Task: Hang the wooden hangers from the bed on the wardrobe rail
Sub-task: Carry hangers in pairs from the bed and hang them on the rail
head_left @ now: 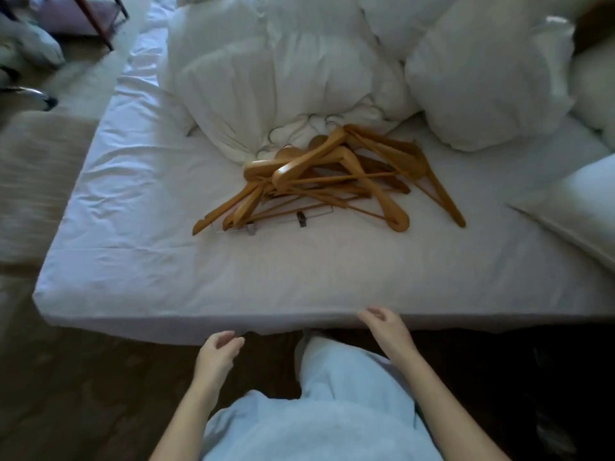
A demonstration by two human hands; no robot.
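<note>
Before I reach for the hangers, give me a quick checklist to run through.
1. Hands free: left hand and right hand hold nothing: ok.
2. Pile in view: hangers lie on the bed: ok.
3. One easy to lift alone: they are heaped, crossing one another: not ok.
4. Far end of the pile free of the white bedding: cannot tell.
5. Way to the wardrobe rail: out of view, cannot tell.

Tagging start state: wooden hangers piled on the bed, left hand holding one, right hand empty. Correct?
No. The head view shows the left hand holding nothing, loosely curled near the bed edge. The wooden hangers are piled on the bed and the right hand is empty.
</note>
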